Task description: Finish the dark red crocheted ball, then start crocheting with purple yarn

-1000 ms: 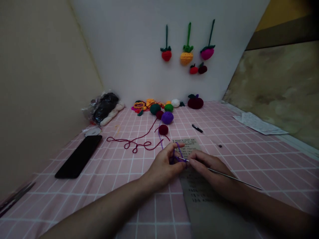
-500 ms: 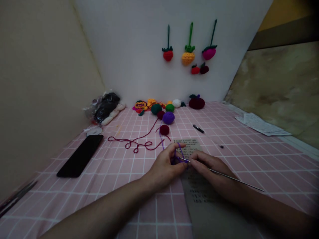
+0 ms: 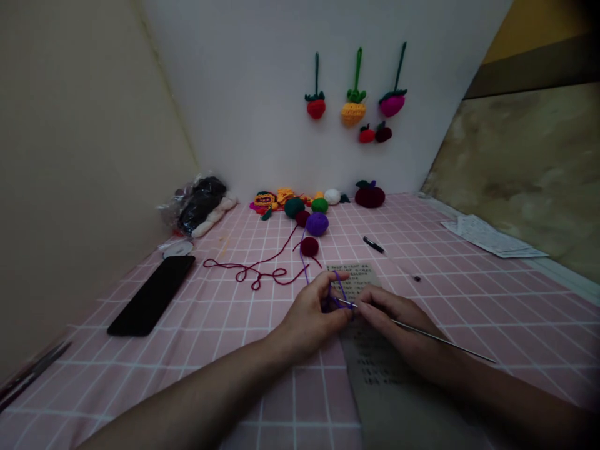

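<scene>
My left hand (image 3: 315, 310) is closed on purple yarn (image 3: 341, 286), with a strand running over the raised index finger. Between thumb and fingers, my right hand (image 3: 396, 319) grips a thin metal crochet hook (image 3: 445, 341), whose shaft sticks out to the lower right. The hook's tip sits in the purple yarn by the left fingertips. A purple yarn ball (image 3: 317, 224) lies farther back, its strand leading toward my left hand. Beneath the hands is a sheet of brown card (image 3: 370, 369) with handwriting, partly covered by my right hand and forearm.
A black phone (image 3: 150, 296) lies at left, with a plastic bag (image 3: 201, 203) behind it. Dark red yarn (image 3: 255, 270) loops beside a dark red piece (image 3: 309, 247). A pen (image 3: 374, 244) and papers (image 3: 492, 235) lie at right. Crocheted fruits (image 3: 353, 114) hang on the wall.
The view has tilted up slightly, so the scene sits a little lower. Both hands keep nearly the same pose, with the hook still in the purple yarn.
</scene>
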`<action>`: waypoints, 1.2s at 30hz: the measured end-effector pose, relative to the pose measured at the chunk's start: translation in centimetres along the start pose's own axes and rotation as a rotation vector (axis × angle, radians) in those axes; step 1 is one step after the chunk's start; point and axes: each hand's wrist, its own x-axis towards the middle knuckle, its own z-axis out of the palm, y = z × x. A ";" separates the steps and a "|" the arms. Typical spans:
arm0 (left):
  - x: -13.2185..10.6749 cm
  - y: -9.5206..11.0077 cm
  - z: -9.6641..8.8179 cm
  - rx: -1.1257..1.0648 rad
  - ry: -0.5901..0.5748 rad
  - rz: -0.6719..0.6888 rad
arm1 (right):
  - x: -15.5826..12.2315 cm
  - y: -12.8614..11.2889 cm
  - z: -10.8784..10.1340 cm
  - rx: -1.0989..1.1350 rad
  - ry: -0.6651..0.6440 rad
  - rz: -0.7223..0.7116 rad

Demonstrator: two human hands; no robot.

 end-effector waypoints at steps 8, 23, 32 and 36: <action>0.0 -0.2 -0.1 0.049 0.004 0.009 | 0.0 0.0 0.0 -0.008 0.005 -0.009; 0.1 -0.3 -0.1 0.057 -0.002 0.012 | 0.1 0.3 0.1 -0.001 0.005 -0.009; 0.2 -0.4 -0.2 0.037 -0.003 0.003 | 0.1 -0.1 0.1 0.002 0.012 -0.008; 0.3 -0.7 -0.3 0.017 -0.014 0.013 | 0.0 0.0 0.0 -0.001 0.002 -0.001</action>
